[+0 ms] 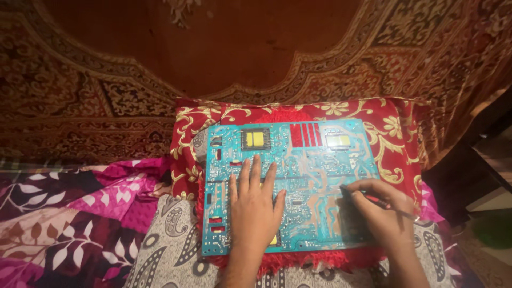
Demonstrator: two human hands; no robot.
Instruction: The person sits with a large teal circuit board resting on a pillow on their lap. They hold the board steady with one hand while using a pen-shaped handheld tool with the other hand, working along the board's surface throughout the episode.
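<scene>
Head view, looking down at both hands over a circuit board [314,176]. Board is large, rectangular, light blue on the visible face, with copper-coloured traces and small solder points; it lies flat on a red cushion [394,128] with a gold floral pattern and a red fringe along the near edge.

Left hand [255,208]: palm down on the left-centre of the board, fingers [255,170] straight and slightly spread, holding nothing, simply pressing flat against the surface.

Right hand [380,205]: over the lower right part of the board, fingers curled and pinched together around a thin tool [385,204] with a red and black shaft (a probe or a pen-like tool; exact kind cannot be told). Tool tip sits at or very near the board surface just left of the thumb; the rear end sticks out to the right past the hand.

Board details: two yellow rectangular patches near the far edge, one left of centre, one right; a block of red vertical bars between them; small red rectangles along the left edge.

Surroundings: cushion rests on a grey fabric [170,240] with a dark paisley pattern. To the left, a pink and maroon bedsheet [64,213] with leaf prints. Behind, a brown and gold patterned carpet [106,64] fills the far half of the view.
</scene>
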